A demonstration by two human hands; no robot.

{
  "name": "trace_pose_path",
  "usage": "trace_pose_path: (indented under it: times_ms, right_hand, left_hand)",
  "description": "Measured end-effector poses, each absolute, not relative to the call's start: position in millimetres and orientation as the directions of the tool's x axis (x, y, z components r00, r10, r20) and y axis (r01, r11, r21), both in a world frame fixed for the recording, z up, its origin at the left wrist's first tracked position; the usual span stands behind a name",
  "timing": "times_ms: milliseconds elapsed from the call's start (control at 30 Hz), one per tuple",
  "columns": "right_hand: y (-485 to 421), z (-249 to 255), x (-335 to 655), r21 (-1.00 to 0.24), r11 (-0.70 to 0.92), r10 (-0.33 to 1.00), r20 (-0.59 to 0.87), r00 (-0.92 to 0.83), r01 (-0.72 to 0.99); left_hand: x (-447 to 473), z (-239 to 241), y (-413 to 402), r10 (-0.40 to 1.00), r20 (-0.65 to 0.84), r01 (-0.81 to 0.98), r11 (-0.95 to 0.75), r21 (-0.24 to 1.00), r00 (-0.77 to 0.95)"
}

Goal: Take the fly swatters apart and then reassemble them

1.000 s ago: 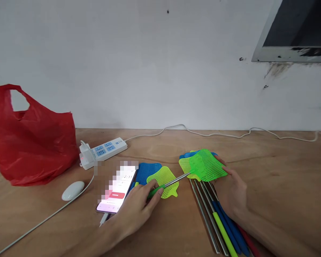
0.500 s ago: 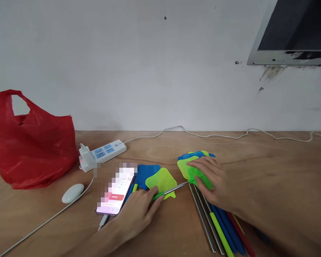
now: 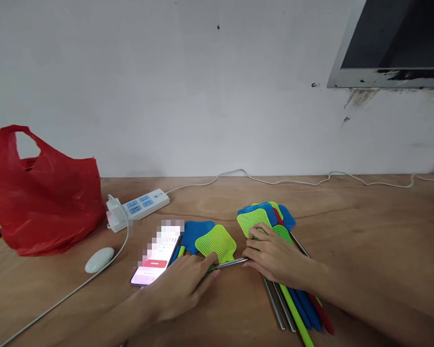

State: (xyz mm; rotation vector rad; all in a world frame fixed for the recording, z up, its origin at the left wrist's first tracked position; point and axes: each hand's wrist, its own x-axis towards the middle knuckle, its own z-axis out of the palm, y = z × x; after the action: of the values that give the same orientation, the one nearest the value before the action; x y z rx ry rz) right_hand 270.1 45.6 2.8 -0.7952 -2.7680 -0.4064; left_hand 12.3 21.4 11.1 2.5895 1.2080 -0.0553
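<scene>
A green fly swatter with a telescopic metal shaft (image 3: 232,263) lies crosswise between my hands. My left hand (image 3: 190,277) is closed around its green grip. My right hand (image 3: 271,253) pinches the far end of the shaft; its green mesh head (image 3: 282,233) shows partly behind my fingers. Under and beyond my right hand is a pile of fly swatters, with a yellow-green head (image 3: 252,220), a blue head (image 3: 286,218) and red parts. Their handles, such as a yellow-green one (image 3: 296,315), point toward me. A yellow-green swatter head (image 3: 217,242) and a blue head (image 3: 197,234) lie beyond my left hand.
A lit phone (image 3: 159,255) lies left of my left hand. Farther left are a white mouse-shaped object (image 3: 100,260), a white power strip (image 3: 150,202) and a red plastic bag (image 3: 47,197). A white cord (image 3: 285,181) runs along the wall.
My right hand has moved left from the green head and closed on the metal shaft. The green head now sits over the pile. My left hand keeps its hold on the grip.
</scene>
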Motion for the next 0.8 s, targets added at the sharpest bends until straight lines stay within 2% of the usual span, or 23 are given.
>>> trace_pose_path:
  times_ms: [133, 267, 300, 367, 433, 533, 700, 800]
  right_hand:
    - [37.9, 1.5, 268.3, 0.245, 0.807, 0.447, 0.341, -0.827, 0.537]
    - [41.8, -0.9, 289.9, 0.207, 0.795, 0.464, 0.397, -0.792, 0.570]
    - [44.0, -1.5, 298.5, 0.200, 0.776, 0.479, 0.430, -0.765, 0.598]
    - [47.8, -2.8, 314.6, 0.155, 0.751, 0.502, 0.496, -0.708, 0.641]
    - [49.4, -4.9, 325.2, 0.123, 0.763, 0.506, 0.498, -0.705, 0.634]
    - [48.5, -8.9, 329.3, 0.100, 0.774, 0.507, 0.493, -0.707, 0.625]
    - [43.5, -11.5, 328.6, 0.084, 0.785, 0.519, 0.453, -0.725, 0.614]
    - [36.0, -7.4, 326.9, 0.058, 0.768, 0.575, 0.374, -0.727, 0.638]
  left_hand:
    - [24.7, 10.7, 21.2, 0.735, -0.152, 0.748, -0.629, 0.213, 0.661]
    - [18.5, 7.3, 22.6, 0.768, -0.172, 0.786, -0.612, 0.087, 0.616]
    - [12.6, 6.5, 23.2, 0.775, -0.183, 0.796, -0.599, 0.089, 0.605]
    - [-1.4, 4.2, 23.5, 0.785, -0.152, 0.798, -0.581, 0.157, 0.601]
    - [-13.7, 1.6, 22.0, 0.769, -0.132, 0.772, -0.585, 0.248, 0.625]
    - [-23.9, 0.2, 18.0, 0.777, -0.114, 0.765, -0.562, 0.315, 0.619]
    - [-40.8, 3.1, 16.2, 0.802, -0.122, 0.783, -0.519, 0.343, 0.584]
    - [-58.4, -3.3, 17.6, 0.814, -0.046, 0.780, -0.536, 0.324, 0.578]
